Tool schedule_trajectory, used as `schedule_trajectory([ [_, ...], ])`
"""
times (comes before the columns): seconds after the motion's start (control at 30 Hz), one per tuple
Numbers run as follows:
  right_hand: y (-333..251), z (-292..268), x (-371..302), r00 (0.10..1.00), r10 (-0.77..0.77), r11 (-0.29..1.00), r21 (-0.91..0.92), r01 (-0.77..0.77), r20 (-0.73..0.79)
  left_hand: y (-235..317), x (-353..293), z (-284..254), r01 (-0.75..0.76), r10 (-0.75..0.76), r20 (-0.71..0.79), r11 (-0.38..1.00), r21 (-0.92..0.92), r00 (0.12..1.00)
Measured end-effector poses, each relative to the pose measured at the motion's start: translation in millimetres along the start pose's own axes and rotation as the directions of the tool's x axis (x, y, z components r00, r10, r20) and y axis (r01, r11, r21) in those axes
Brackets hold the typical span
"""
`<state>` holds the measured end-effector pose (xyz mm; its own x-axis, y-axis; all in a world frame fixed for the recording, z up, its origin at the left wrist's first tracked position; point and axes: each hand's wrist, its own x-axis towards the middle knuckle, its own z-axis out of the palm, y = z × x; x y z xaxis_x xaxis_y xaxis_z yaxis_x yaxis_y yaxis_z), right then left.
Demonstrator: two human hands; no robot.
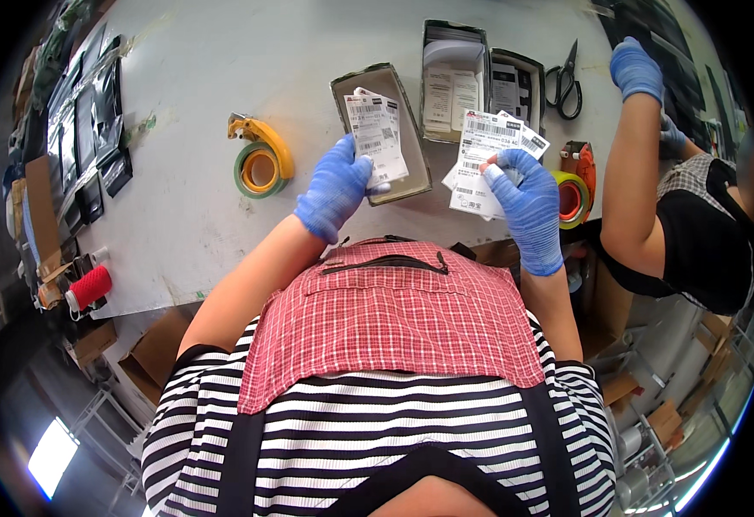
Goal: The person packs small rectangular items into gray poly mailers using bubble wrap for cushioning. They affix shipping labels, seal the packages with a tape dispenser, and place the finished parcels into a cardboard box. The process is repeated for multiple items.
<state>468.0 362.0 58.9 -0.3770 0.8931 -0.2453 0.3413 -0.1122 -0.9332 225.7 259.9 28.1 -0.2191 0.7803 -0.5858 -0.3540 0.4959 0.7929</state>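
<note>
My left hand (335, 188), in a blue knit glove, is closed on a few white printed labels (377, 129) with barcodes. Those labels hover over a shallow open box (409, 183) with dark edges. To the right, my right hand (527, 202), gloved the same way, pinches a fanned bunch of white labels (485, 138). A bare fingertip shows through this glove. Beyond the bunch stand two more boxes: a long one (454, 52) with stacked cards and paper slips, and a smaller one (515, 73) with dark and pale tags.
An orange tape dispenser (269, 142) lies left on the white table (222, 69), a red one (577, 164) right, near black scissors (566, 84). Black plastic packets (105, 112) and a red thread spool (90, 287) sit at the left edge. A co-worker's gloved hand (637, 71) reaches in at right.
</note>
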Motion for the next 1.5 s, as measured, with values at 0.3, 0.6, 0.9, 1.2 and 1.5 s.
schedule_trajectory([
  [0.3,-2,19,4,0.985,-0.160,0.986,-0.032,0.162,0.065,15,-5,4,0.138,-0.157,0.021,0.920,0.367,0.987],
  [0.6,-23,42,26,0.876,-0.188,0.980,0.141,0.138,0.445,48,-12,-11,-0.058,0.039,0.222,0.995,0.076,0.974],
  [0.9,-6,75,29,0.930,-0.236,0.972,0.064,0.227,0.281,41,-22,-8,0.092,-0.101,0.205,0.994,0.053,0.974],
  [1.2,15,62,14,0.981,-0.080,0.997,-0.002,0.082,0.179,6,-8,-11,0.091,-0.078,-0.064,0.970,0.225,0.995],
  [1.5,25,63,-2,0.974,-0.086,0.996,0.018,0.084,0.210,-3,-87,-41,0.011,0.056,-0.111,0.846,0.533,0.992],
])
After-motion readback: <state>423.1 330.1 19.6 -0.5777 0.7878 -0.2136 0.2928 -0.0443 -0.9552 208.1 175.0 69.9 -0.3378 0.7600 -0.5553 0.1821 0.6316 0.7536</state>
